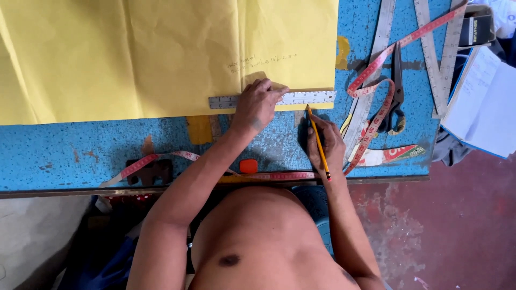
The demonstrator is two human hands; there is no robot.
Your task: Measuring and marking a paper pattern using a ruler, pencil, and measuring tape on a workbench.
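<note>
A large yellow paper sheet (161, 53) lies across the blue table (80, 150). Along its near edge rests a short metal ruler (306, 98). My left hand (258, 104) presses flat on the ruler's middle, fingers spread toward the right. My right hand (326, 140) grips a yellow pencil (318, 140), whose tip touches the paper's edge just below the ruler near its right end. Faint handwriting shows on the paper above the ruler.
A red-and-white tape measure (376, 102) loops over the table's right side and along the front edge. Black scissors (396, 88) and long metal rulers (438, 59) lie at the right. A white open notebook (484, 102) overhangs the far right. An orange eraser (248, 166) sits near the front edge.
</note>
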